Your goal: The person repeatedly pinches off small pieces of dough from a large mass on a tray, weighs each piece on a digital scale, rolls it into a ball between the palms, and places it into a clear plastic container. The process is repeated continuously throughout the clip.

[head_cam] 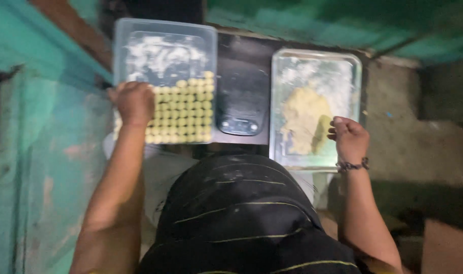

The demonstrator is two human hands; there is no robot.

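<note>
The left hand [135, 103] rests on the near left corner of the clear tub [163, 45]. Its fingers are curled over the dough balls [187, 111]; whether they grasp one cannot be told, since the back of the hand hides them. The balls lie in tight rows and fill the near part of the tub. The far part holds only a dusting of flour [160, 56].

The right hand [349, 138] is at the near right edge of the metal tray [355, 66]. Its fingers are bent inward in a loose clench, close to the right edge of the dough slab [302, 119]; contact with the slab cannot be confirmed, and no dough is visible between the fingers. A beaded bracelet [352, 165] circles the right wrist. The slab lies in the middle of the tray, with flour scattered beyond it.

A black scale [241, 96] sits between tub and tray on the dark surface [241, 43]. Tub, scale and tray stand side by side, close together
</note>
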